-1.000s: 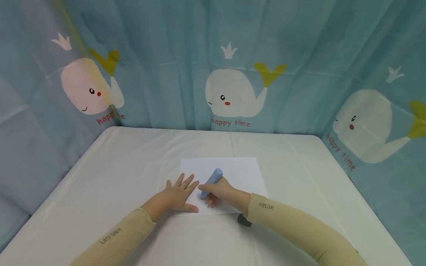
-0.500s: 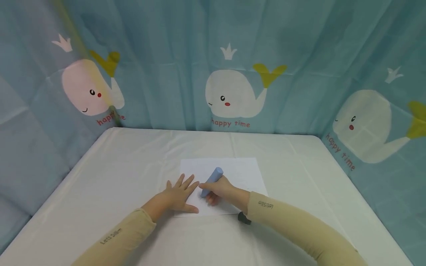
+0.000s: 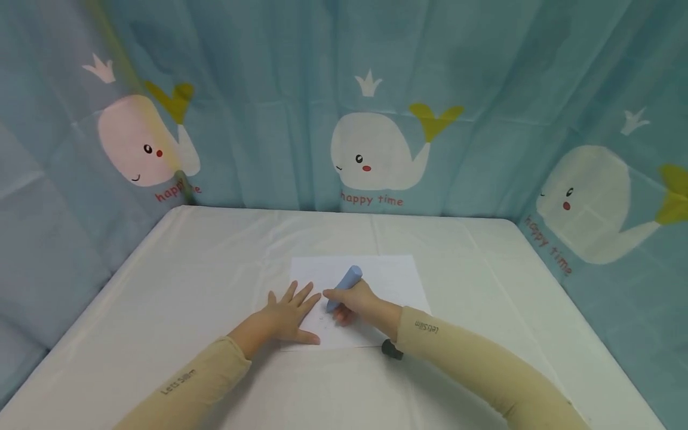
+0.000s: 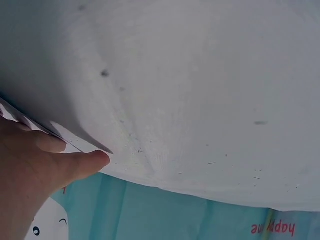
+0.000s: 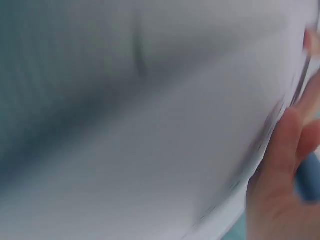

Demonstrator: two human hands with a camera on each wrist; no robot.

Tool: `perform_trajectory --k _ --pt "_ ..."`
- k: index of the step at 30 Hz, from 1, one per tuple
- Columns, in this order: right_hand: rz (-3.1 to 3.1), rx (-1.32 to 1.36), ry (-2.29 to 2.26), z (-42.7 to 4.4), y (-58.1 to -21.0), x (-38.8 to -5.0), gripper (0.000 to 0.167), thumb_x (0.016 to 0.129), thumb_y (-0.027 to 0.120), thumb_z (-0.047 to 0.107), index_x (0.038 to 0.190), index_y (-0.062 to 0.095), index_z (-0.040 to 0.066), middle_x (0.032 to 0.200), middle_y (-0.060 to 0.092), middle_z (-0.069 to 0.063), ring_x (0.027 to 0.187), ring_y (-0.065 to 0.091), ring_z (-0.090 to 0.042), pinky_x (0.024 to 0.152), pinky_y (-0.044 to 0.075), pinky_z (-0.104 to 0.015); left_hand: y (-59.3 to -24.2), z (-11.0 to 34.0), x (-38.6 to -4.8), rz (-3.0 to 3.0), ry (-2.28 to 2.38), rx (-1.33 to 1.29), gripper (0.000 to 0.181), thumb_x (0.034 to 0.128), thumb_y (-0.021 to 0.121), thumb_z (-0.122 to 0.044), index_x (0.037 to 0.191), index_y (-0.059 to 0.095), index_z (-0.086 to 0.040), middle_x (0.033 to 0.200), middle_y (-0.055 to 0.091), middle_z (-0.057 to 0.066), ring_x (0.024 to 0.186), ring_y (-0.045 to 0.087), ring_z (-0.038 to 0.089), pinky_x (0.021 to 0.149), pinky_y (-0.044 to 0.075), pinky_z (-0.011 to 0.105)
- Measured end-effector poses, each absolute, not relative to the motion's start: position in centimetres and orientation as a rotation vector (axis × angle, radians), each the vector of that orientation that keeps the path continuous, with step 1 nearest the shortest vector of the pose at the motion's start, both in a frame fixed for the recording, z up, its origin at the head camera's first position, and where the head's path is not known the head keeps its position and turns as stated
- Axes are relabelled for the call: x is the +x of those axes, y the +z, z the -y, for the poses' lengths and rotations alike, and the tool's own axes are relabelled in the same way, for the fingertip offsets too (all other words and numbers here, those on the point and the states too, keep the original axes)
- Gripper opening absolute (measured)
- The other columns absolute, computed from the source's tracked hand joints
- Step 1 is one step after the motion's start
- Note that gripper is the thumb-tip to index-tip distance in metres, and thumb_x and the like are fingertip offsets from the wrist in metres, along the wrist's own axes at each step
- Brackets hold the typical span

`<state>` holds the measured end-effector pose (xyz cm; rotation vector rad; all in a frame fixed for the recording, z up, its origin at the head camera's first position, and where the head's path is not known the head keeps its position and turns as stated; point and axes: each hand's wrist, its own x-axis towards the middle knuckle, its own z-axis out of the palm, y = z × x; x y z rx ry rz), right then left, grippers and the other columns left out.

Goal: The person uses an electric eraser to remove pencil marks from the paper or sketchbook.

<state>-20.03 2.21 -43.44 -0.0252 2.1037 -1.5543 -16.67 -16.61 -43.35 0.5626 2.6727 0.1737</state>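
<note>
A sheet of white paper [image 3: 384, 283] lies on the white-covered table. Spread flat across its left part is my left hand [image 3: 290, 316], fingers straight and apart; in the left wrist view the thumb [image 4: 82, 165] rests by the paper's edge. My right hand [image 3: 357, 301] grips a thick blue marker [image 3: 348, 279], tilted with its upper end away from me and its lower end down at the paper. A few small faint marks [image 3: 324, 319] show just below that end. The right wrist view is blurred, with part of the blue marker [image 5: 307, 180] visible behind the fingers.
A small black cap-like piece [image 3: 392, 349] lies at the paper's near edge, beside the right sleeve [image 3: 462, 352]. A blue curtain [image 3: 258, 149] with whale prints hangs behind and at both sides of the white table [image 3: 215, 257].
The right hand and the blue marker have moved slightly up and away across the paper, uncovering small marks. The left hand stays in place.
</note>
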Motion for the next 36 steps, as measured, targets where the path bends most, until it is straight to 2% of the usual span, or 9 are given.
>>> perform_trajectory --k 13,17,23,31,36 --pt "-2.063 -0.042 -1.518 -2.15 -43.63 -19.87 0.036 0.089 0.073 0.026 0.101 0.057 -0.004 0.055 0.060 -0.007 0.043 0.057 -0.011 0.050 0.055 -0.028 -43.36 16.59 -16.55 -2.674 0.173 0.544 0.098 0.0829 0.060 -0.067 0.155 0.023 -0.011 0.162 0.009 0.015 0.145 0.002 0.045 0.101 0.011 0.077" --pt "-2.084 0.006 -1.580 -2.04 -43.72 -20.19 0.035 0.088 0.073 0.026 0.099 0.056 -0.003 0.054 0.060 -0.006 0.042 0.056 -0.010 0.048 0.053 -0.025 -43.26 16.57 -16.48 -2.677 0.188 0.541 0.098 0.0830 0.061 -0.066 0.155 0.024 -0.011 0.162 0.010 0.015 0.145 0.002 0.045 0.101 0.010 0.077" --pt "-2.012 -0.059 -1.535 -1.98 -43.63 -19.46 0.032 0.089 0.072 0.024 0.100 0.059 -0.003 0.055 0.060 -0.007 0.042 0.057 -0.011 0.049 0.054 -0.028 -43.39 16.58 -16.52 -2.663 0.177 0.535 0.099 0.0824 0.060 -0.068 0.155 0.022 -0.012 0.162 0.008 0.015 0.145 0.001 0.045 0.101 0.010 0.077" --pt "-2.014 -0.011 -1.590 -2.29 -43.54 -20.36 0.029 0.088 0.069 0.015 0.104 0.055 -0.004 0.057 0.061 -0.008 0.044 0.058 -0.011 0.048 0.053 -0.025 -43.39 16.44 -16.65 -2.667 0.163 0.549 0.100 0.0818 0.058 -0.070 0.155 0.021 -0.012 0.162 0.007 0.014 0.145 0.000 0.044 0.101 0.011 0.077" --pt "-2.008 -0.031 -1.596 -2.35 -43.57 -20.39 0.023 0.086 0.066 0.012 0.100 0.056 -0.003 0.056 0.061 -0.008 0.044 0.058 -0.012 0.049 0.053 -0.025 -43.51 16.46 -16.68 -2.666 0.157 0.553 0.099 0.0821 0.058 -0.069 0.155 0.022 -0.012 0.162 0.006 0.014 0.145 0.000 0.045 0.101 0.010 0.077"
